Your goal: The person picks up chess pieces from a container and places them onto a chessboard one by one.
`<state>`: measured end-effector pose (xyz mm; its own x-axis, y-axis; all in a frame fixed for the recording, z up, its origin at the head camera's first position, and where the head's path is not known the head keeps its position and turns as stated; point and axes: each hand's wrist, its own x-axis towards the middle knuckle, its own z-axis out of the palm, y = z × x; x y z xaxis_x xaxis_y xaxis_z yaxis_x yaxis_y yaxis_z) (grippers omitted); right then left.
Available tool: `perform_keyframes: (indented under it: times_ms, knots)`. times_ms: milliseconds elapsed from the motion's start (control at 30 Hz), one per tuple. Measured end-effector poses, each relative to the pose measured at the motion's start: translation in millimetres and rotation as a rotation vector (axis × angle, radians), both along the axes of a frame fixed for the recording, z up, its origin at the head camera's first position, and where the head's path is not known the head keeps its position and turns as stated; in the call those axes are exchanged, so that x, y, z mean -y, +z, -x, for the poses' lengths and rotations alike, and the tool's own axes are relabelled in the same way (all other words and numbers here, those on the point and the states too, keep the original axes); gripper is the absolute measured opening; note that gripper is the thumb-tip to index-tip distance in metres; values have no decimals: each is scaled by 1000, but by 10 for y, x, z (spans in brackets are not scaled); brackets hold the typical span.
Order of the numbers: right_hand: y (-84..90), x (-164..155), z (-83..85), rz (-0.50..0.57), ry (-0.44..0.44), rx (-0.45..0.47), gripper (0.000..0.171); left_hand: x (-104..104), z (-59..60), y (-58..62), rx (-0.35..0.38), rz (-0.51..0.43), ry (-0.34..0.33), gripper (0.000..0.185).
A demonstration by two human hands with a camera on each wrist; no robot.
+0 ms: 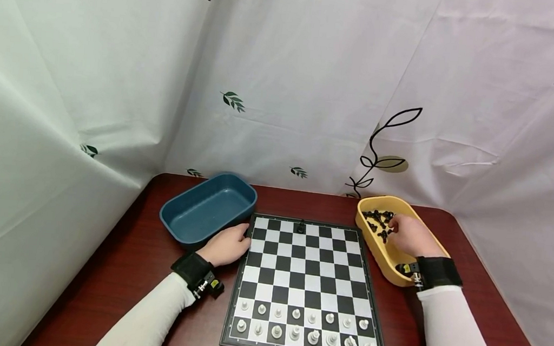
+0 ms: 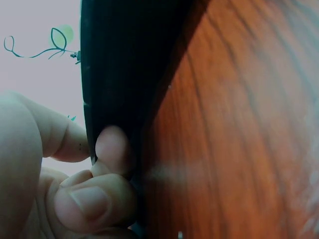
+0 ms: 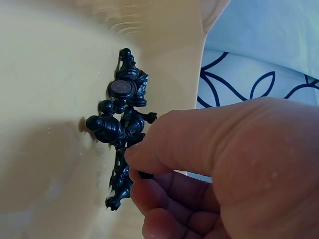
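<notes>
My left hand point(image 1: 226, 245) holds the left edge of a black-and-white chessboard point(image 1: 281, 278). In the left wrist view, its thumb and fingers lie against the board's dark rim point(image 2: 117, 64). My right hand point(image 1: 413, 237) reaches into a yellow tray point(image 1: 381, 261) among a heap of black chess pieces point(image 3: 107, 129). Its thumb and index finger pinch a black chess piece point(image 3: 145, 175), mostly hidden; its kind cannot be made out. One black piece point(image 1: 301, 227) stands on the far row of the board. White chess pieces point(image 1: 295, 332) fill the two near rows.
A blue tray point(image 1: 192, 240) stands at the back left, close to the board's far left corner. The dark red wooden table point(image 1: 196, 329) bears everything. White curtains point(image 1: 284, 86) with leaf drawings hang behind and at both sides.
</notes>
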<state>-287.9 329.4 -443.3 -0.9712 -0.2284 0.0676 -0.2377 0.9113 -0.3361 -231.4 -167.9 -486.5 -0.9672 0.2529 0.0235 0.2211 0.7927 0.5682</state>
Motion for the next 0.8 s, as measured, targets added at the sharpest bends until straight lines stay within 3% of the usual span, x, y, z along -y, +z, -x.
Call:
perform_keyframes:
  times_ms: [800]
  knots:
    - [125,44,-29,-10,-20,-170,22,-2,-12,9,-1,3,-8,47]
